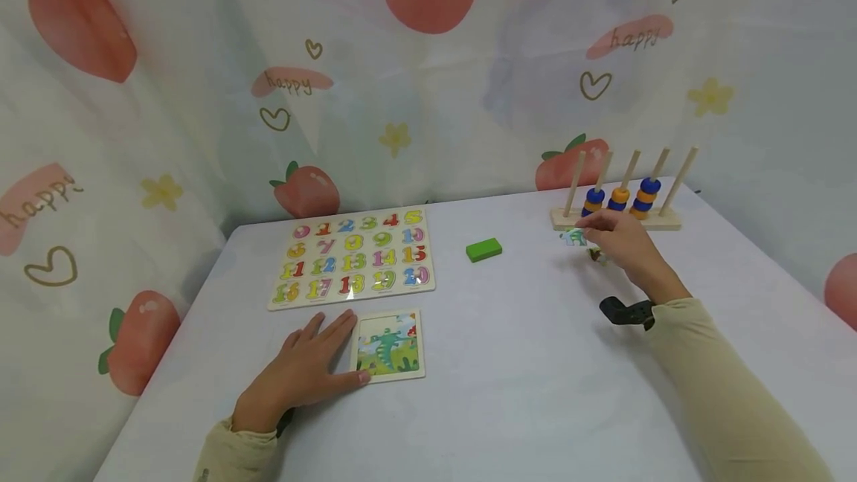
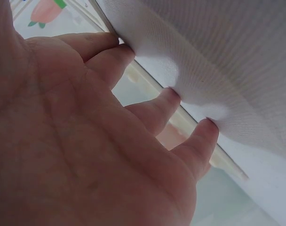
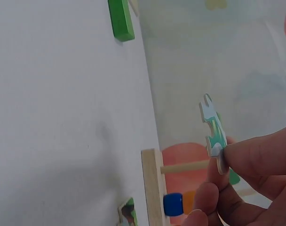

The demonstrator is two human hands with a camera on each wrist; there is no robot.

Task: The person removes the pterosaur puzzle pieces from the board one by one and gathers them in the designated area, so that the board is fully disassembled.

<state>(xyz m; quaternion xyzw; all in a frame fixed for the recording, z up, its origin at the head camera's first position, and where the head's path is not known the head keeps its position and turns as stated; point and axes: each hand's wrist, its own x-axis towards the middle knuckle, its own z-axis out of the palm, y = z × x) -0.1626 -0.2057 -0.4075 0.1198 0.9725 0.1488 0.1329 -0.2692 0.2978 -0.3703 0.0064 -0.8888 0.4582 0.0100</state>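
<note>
My right hand pinches a jigsaw piece between thumb and fingers, raised above the table's right side. In the right wrist view the piece is thin, pale blue and green, turned nearly edge-on. Another jigsaw piece lies on the table just below that hand, partly hidden by it. My left hand rests at the left side of a square dinosaur jigsaw, thumb and fingertips touching its pale frame. In the left wrist view the palm shows with its fingers spread, fingertips against the white table.
A wooden number board lies behind the jigsaw. A green block sits near the middle. At the back right, a peg stand holds blue and orange rings on three of its pegs. A patterned curtain encloses the white table.
</note>
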